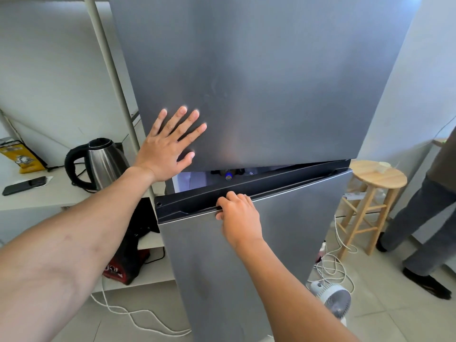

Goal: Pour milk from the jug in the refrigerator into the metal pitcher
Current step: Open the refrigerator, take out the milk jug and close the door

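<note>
I'm opening the grey metal refrigerator (259, 58): left hand (167, 146) flat, fingers spread, on its upper door (283, 114), right hand (240, 215) hooked over the ajar lower door (296, 230)'s black rim (283, 186); next I'd swing it wide, the milk jug hidden beyond that hand.

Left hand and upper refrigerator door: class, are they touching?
Touching. The head view shows the left hand laid flat, fingers spread, on the upper refrigerator door.

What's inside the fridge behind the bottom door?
Through the gap above the lower door, only a lit interior and a small blue thing show. The door hides the rest.
</note>
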